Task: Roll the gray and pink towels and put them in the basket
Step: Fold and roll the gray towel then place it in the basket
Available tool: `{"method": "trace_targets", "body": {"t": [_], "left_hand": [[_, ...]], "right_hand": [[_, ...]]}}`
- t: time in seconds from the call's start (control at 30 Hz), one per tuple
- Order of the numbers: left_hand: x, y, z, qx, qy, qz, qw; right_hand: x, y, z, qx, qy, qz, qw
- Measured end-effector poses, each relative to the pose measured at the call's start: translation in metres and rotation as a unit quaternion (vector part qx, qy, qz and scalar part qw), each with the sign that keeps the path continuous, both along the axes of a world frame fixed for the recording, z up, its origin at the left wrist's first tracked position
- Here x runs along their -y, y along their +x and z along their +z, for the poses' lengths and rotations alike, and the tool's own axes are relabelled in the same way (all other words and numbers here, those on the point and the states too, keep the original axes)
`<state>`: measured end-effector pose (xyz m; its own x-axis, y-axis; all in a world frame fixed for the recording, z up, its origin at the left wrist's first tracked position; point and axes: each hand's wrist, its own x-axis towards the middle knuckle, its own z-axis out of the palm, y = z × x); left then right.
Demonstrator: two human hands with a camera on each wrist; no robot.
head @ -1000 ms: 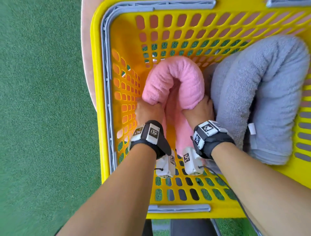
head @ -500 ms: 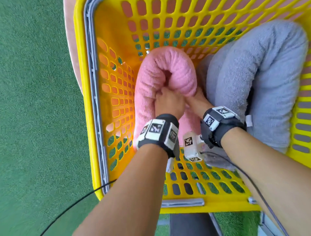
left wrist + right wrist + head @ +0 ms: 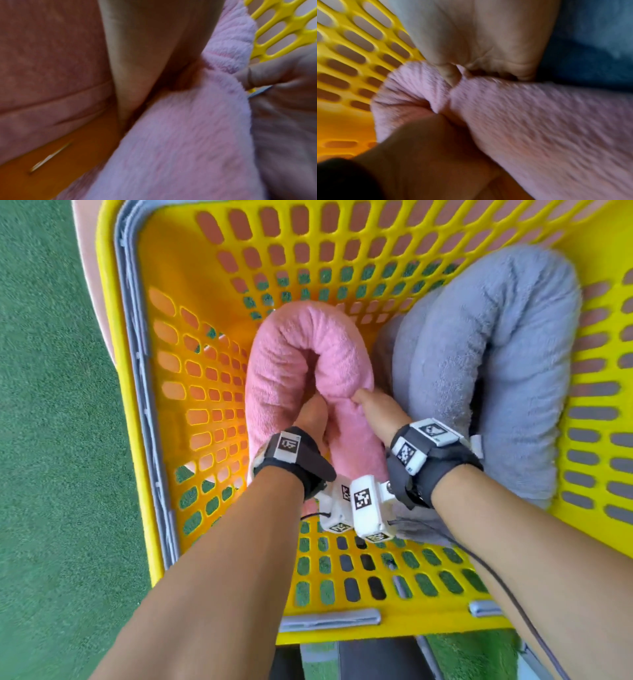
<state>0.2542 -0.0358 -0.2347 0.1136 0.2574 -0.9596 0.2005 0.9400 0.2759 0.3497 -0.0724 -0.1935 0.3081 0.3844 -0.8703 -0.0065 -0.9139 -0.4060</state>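
The yellow basket (image 3: 185, 302) holds both rolled towels, each bent into a U. The pink towel (image 3: 291, 354) lies left of centre, and the gray towel (image 3: 496, 337) fills the right side, touching it. My left hand (image 3: 313, 414) is pushed down into the fold between the pink towel's two legs, its fingers buried in the cloth. My right hand (image 3: 373, 409) grips the right leg from the outside, thumb pressed into the pile. In the right wrist view the pink towel (image 3: 539, 115) bunches between my right hand (image 3: 488, 33) and left hand (image 3: 428, 148).
Green turf-like flooring (image 3: 51, 440) surrounds the basket. A pink surface (image 3: 89, 251) shows behind its left rim. A gray handle (image 3: 329, 619) lies folded on the near rim. A thin cable (image 3: 513, 604) trails from my right wrist over the basket floor.
A second ago each hand held one end of the pink towel. My left hand has since moved right into the fold, and both hands now meet at the right leg.
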Motion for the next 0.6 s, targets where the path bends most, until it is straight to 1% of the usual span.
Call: {"method": "trace_targets", "body": {"t": [0.07, 0.1, 0.13, 0.17, 0.2, 0.23, 0.27, 0.3, 0.33, 0.37, 0.4, 0.47, 0.6], "left_hand": [[-0.010, -0.001, 0.019, -0.049, 0.015, -0.082, 0.995], [-0.014, -0.003, 0.028, -0.065, 0.028, -0.132, 0.989], [-0.018, -0.004, 0.041, -0.087, 0.052, -0.192, 0.976], [-0.021, -0.004, 0.053, -0.120, 0.092, -0.257, 0.955], [-0.022, -0.003, 0.066, -0.165, 0.145, -0.320, 0.921], [-0.021, 0.000, 0.083, -0.192, 0.206, -0.371, 0.885], [-0.016, 0.007, 0.096, -0.178, 0.245, -0.393, 0.868], [-0.009, 0.016, 0.110, -0.133, 0.262, -0.397, 0.870], [0.000, 0.026, 0.120, -0.077, 0.245, -0.397, 0.881], [0.011, 0.037, 0.125, -0.033, 0.219, -0.407, 0.886], [0.022, 0.048, 0.125, -0.010, 0.182, -0.427, 0.886], [0.040, 0.067, 0.119, -0.013, 0.136, -0.448, 0.884], [0.057, 0.087, 0.103, -0.070, 0.130, -0.400, 0.904]], "right_hand": [[-0.004, 0.007, 0.033, 0.013, 0.018, 0.060, 0.998], [-0.003, 0.014, 0.050, 0.014, 0.028, 0.063, 0.998], [0.000, 0.024, 0.067, 0.007, 0.051, 0.048, 0.998], [0.006, 0.036, 0.084, 0.007, 0.086, 0.023, 0.996], [0.014, 0.050, 0.099, 0.047, 0.117, 0.008, 0.992], [0.022, 0.066, 0.110, 0.127, 0.130, 0.022, 0.983], [0.032, 0.082, 0.119, 0.222, 0.123, 0.047, 0.966], [0.043, 0.096, 0.124, 0.309, 0.099, 0.077, 0.943], [0.052, 0.106, 0.126, 0.367, 0.058, 0.105, 0.922], [0.061, 0.111, 0.127, 0.386, 0.016, 0.129, 0.913], [0.067, 0.112, 0.125, 0.377, -0.035, 0.151, 0.913], [0.072, 0.110, 0.113, 0.350, -0.107, 0.167, 0.916], [0.066, 0.111, 0.086, 0.318, -0.164, 0.128, 0.925]]}}
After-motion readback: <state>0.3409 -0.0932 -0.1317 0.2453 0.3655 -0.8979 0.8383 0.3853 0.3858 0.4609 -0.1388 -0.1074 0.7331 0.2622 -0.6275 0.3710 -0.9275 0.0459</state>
